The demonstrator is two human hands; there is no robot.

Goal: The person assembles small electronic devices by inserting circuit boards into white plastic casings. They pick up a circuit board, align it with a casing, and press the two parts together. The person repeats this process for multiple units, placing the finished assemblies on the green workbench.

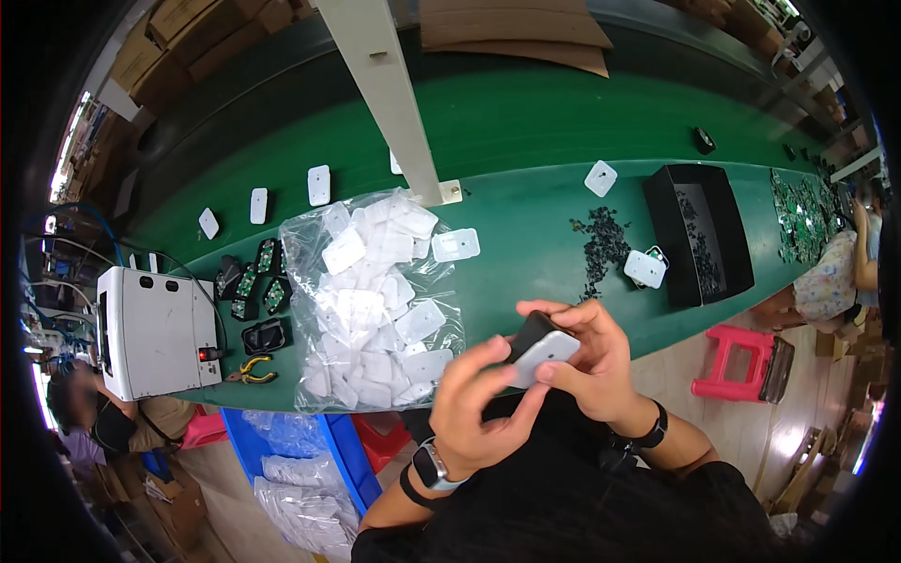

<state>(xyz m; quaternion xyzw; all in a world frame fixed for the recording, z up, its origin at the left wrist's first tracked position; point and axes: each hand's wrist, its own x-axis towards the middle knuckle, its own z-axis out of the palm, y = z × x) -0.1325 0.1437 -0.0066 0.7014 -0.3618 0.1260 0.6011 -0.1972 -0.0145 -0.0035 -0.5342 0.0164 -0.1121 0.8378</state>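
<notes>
The right hand (601,366) is clamped on a black case (531,330) with a white top (548,356), at the near edge of the counter (526,235); the left hand (479,408) meets its left side, whether gripping I cannot tell. A clear bag (308,251) of white covers (361,310) lies leftward.

I'm in an electronics assembly workshop. A long green bench (526,225) stretches across my view, with a heap of bare circuit boards (801,220) at three o'clock, a clear bag of white plastic shells (371,314) at nine and yellow-handled pliers (251,372) at eight. I have a co-worker (826,270) at three o'clock, another person (141,422) at eight, and stacked cardboard boxes (192,38) at ten.
</notes>
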